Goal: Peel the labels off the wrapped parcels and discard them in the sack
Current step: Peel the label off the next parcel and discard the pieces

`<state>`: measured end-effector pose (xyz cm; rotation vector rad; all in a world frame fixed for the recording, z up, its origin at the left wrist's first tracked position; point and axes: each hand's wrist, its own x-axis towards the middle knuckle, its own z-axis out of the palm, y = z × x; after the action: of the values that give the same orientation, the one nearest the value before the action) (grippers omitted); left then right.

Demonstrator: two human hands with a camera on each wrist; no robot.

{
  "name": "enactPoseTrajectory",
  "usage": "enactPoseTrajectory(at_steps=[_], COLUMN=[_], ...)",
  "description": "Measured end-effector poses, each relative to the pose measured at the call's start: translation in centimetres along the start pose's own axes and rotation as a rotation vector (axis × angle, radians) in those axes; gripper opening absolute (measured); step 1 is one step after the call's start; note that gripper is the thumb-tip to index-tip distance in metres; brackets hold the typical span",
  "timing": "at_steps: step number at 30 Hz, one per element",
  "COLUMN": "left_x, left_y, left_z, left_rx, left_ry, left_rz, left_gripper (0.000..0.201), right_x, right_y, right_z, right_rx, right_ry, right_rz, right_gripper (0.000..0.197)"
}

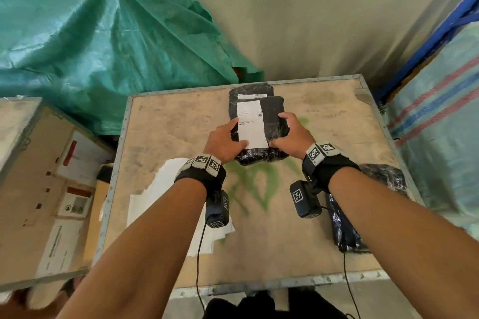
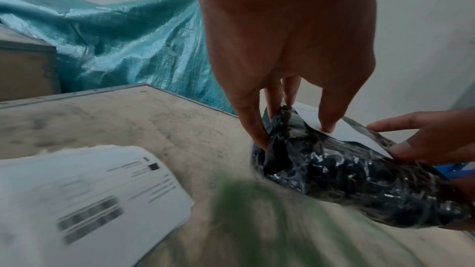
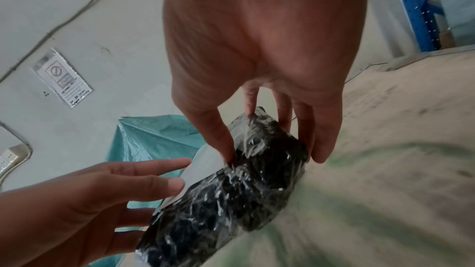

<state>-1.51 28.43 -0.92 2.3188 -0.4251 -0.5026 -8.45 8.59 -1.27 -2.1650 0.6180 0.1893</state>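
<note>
Both my hands hold a black plastic-wrapped parcel [image 1: 273,114] [image 2: 347,186] [image 3: 231,200] over the middle of the wooden crate top [image 1: 324,122]. A white label [image 1: 252,128] [image 2: 354,135] [image 3: 203,161] lies flat on its top face. My left hand [image 1: 233,134] [image 2: 295,129] grips the parcel's left end, thumb on the label. My right hand [image 1: 282,132] [image 3: 275,149] grips the right side, its thumb by the label's near right corner. Behind it lies a second labelled parcel [image 1: 250,90]. The green woven sack [image 1: 103,46] slumps beyond the crate's far left corner.
A pile of loose white labels [image 1: 166,202] [image 2: 90,200] lies on the crate at the near left. Two more black parcels [image 1: 381,176] sit at the near right under my right forearm. A labelled crate [image 1: 39,176] stands left; striped sacks on a blue rack [image 1: 440,116] stand right.
</note>
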Motion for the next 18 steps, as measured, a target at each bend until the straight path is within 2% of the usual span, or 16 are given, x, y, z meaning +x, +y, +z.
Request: enactPoseTrajectory(at_steps=[10,18], left_x=[-10.2,-15.6], left_y=[-3.6,-6.0], left_z=[5.5,10.9], left_rx=[-0.075,-0.095], left_ry=[-0.101,-0.127], left_rz=[-0.098,-0.157], left_gripper=[0.078,0.083], right_x=[-9.3,-14.0], right_y=[6.1,11.0], right_z=[1.7,4.1], right_rx=[-0.165,-0.246], right_ry=[-0.196,-0.251], right_rz=[0.108,0.146], right_gripper=[0.086,0.089])
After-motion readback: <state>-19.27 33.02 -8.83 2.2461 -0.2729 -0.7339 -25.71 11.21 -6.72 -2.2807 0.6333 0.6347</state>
